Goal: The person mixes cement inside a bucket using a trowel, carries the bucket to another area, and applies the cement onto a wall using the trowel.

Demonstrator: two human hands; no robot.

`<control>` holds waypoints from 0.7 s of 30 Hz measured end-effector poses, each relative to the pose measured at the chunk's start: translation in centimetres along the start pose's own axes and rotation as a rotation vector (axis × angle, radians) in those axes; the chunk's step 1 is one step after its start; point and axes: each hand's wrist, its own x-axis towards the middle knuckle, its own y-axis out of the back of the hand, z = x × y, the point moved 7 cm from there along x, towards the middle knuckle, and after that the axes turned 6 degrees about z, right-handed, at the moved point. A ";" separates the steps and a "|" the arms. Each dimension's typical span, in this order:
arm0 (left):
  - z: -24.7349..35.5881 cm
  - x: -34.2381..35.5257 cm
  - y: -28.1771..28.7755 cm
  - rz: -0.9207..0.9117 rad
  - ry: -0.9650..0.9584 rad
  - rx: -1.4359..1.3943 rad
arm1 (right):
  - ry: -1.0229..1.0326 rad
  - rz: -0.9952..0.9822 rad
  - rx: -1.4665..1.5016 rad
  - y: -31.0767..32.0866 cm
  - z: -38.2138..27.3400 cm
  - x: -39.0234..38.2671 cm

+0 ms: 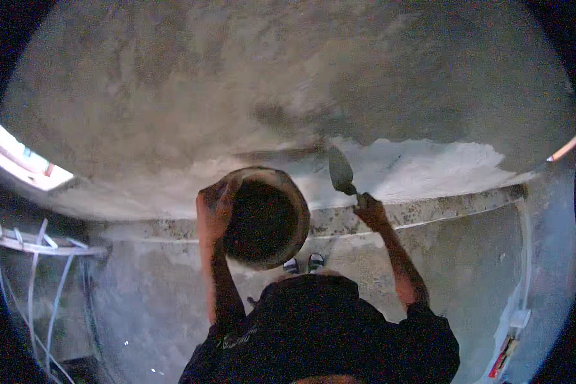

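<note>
My left hand (216, 203) grips the rim of a round bucket (303, 211), with its mouth turned up toward me. The inside is dark, so I cannot make out its contents. My right hand (372, 213) is closed around the handle of a pointed trowel (340, 170). The trowel's blade points up and away, in front of a pale, whitish strip low on the wall (422, 168). Above that strip the wall has a rough grey-brown coat with a darker patch.
A ledge (454, 207) runs along the wall's foot. At the left stands a pale slatted stand with thin legs (48, 246), below a bright opening (32, 160). My sandalled feet (315, 262) are on the grey floor (358, 275). A red-and-white object (504, 356) lies at the lower right.
</note>
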 end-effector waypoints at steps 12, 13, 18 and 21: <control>2.0 0.4 3.4 -0.062 -0.142 -0.127 | 0.348 -0.585 -0.277 1.5 -22.0 9.2; 2.0 0.6 3.6 -0.067 -0.160 -0.065 | 0.403 -0.680 -0.278 -1.7 -23.1 9.5; 1.3 0.7 4.5 -0.049 -0.096 -0.053 | 0.465 -0.178 0.177 -11.6 -25.9 10.2; 0.6 1.0 4.8 -0.014 -0.084 -0.070 | 0.482 -0.203 0.225 -16.5 -25.7 10.8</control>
